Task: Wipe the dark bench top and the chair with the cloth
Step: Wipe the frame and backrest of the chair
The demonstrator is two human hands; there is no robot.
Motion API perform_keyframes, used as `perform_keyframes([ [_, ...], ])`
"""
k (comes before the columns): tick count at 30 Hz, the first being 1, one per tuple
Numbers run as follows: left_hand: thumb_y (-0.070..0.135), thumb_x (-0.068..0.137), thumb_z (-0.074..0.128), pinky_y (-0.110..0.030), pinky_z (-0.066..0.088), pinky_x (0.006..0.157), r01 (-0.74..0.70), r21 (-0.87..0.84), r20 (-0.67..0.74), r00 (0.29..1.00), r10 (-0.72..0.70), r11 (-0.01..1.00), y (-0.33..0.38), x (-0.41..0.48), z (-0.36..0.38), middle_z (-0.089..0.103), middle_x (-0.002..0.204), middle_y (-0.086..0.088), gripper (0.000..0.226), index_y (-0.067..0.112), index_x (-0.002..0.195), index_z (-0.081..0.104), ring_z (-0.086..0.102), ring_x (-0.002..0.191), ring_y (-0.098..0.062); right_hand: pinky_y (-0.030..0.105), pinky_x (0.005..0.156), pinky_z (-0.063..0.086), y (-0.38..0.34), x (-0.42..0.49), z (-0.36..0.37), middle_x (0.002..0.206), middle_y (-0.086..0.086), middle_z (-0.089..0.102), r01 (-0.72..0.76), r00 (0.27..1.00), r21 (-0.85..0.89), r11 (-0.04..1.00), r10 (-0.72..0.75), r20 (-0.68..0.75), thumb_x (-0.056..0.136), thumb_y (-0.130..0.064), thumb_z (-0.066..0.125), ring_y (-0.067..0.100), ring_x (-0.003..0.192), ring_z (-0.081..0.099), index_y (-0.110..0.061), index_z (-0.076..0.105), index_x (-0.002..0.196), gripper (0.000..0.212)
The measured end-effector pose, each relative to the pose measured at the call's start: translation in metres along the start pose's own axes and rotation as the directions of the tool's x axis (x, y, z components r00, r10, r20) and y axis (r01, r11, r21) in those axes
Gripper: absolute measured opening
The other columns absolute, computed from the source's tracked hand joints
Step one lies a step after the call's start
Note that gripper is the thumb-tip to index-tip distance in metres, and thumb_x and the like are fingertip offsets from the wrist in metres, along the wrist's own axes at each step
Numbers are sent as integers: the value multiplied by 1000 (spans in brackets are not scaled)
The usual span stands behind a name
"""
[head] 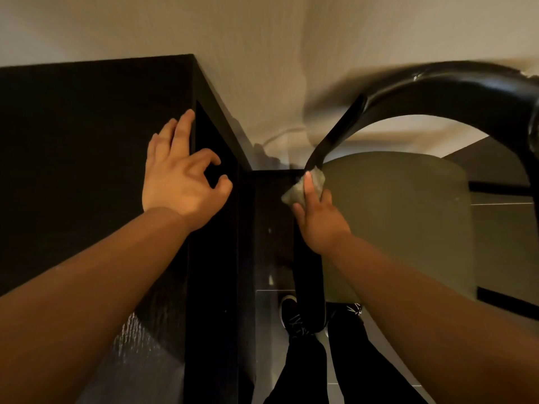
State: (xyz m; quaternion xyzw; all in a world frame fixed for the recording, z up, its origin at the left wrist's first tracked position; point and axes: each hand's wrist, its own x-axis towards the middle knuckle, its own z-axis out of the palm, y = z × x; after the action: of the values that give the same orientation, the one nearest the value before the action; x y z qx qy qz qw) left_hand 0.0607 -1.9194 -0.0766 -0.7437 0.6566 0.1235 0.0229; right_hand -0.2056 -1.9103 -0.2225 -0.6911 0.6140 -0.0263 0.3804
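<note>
The dark bench top (81, 135) fills the left of the head view. My left hand (180, 173) rests on its right edge, fingers spread and loosely bent, holding nothing. To the right stands a black chair (455, 94) with a curved glossy back rail and an olive seat (402, 217). My right hand (318, 217) grips a small grey cloth (300, 188) and presses it against the chair's left black armrest rail, just where the rail meets the seat's left edge. Part of the cloth is hidden under my fingers.
A beige wall (277, 39) rises behind the bench and chair. A narrow dark gap with a lower dark ledge (274, 228) separates them. My feet in black shoes (291, 316) stand on a pale tiled floor below the chair's front.
</note>
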Motion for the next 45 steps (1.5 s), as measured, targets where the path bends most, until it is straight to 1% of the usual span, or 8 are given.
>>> perform_keyframes([
  [5, 52, 95, 62, -43, -6, 130, -4, -52, -32, 999, 2, 999, 0, -1, -1, 0, 178, 5, 29, 36, 116, 73, -4, 162, -24, 49, 109, 41, -5, 64, -23, 171, 26, 9, -30, 992, 103, 994, 42, -122, 112, -45, 31, 50, 139, 44, -25, -10, 167, 72],
  [15, 50, 96, 60, -52, 5, 130, -41, -60, -66, 997, 37, 997, -2, 0, 0, 8, 177, 1, 31, 30, 114, 74, 5, 161, -32, 49, 103, 46, 7, 2, -13, 166, 30, 13, 84, 991, 39, 996, -87, 103, 112, -47, 28, 48, 123, 57, -32, -20, 164, 72],
  [27, 48, 93, 57, -62, 2, 128, 117, 120, -198, 976, -92, 986, 56, 1, 22, 38, 161, -21, 41, 20, 120, 71, 26, 154, -41, 42, 98, 51, 29, 18, -47, 161, 16, 39, 84, 996, -26, 996, -83, 16, 113, -45, 30, 34, 124, 60, -34, 1, 168, 63],
  [32, 52, 100, 44, -52, 27, 125, 128, -202, -85, 985, -147, 971, 162, 7, 89, 47, 154, -11, 59, 22, 151, 48, 39, 145, -31, 50, 101, 51, 48, 12, -81, 145, 16, 52, 210, 923, 26, 977, -190, -336, 107, -47, 40, 36, 124, 57, -17, 36, 155, 57],
  [36, 41, 110, 39, -48, 54, 93, 187, -342, 116, 981, -156, 921, 187, 2, 153, 40, 160, -10, 59, 27, 165, 22, 63, 118, -34, 57, 122, 27, 49, 58, -103, 158, 22, 35, 422, 719, -493, 761, -612, -329, 99, -38, 52, 46, 144, 30, -14, 47, 147, 54],
  [40, 40, 113, 29, -39, 52, 79, 254, -321, 86, 967, -239, 912, 186, 34, 167, 56, 146, -8, 55, 33, 166, 17, 67, 103, -31, 50, 126, -18, 51, 101, -116, 175, 16, 3, 408, 739, -839, 360, -670, 71, 107, -30, 40, 40, 160, -7, -17, 25, 164, 60],
  [43, 45, 113, 25, -38, 46, 72, 243, -234, 35, 970, -242, 942, 190, 57, 165, 68, 119, -8, 51, 31, 162, 27, 64, 90, -26, 50, 126, -18, 72, 115, -126, 175, 13, -6, 332, 719, -936, 119, -674, 169, 110, -35, 33, 37, 161, -9, -18, 6, 165, 63],
  [45, 48, 112, 25, -39, 42, 77, 259, -181, 2, 965, -263, 949, 192, 63, 166, 70, 109, -6, 51, 29, 158, 36, 64, 93, -28, 50, 129, -8, 80, 118, -139, 174, 12, 11, 282, 635, -948, 148, -770, 69, 107, -37, 43, 38, 160, 4, -20, 19, 162, 62],
])
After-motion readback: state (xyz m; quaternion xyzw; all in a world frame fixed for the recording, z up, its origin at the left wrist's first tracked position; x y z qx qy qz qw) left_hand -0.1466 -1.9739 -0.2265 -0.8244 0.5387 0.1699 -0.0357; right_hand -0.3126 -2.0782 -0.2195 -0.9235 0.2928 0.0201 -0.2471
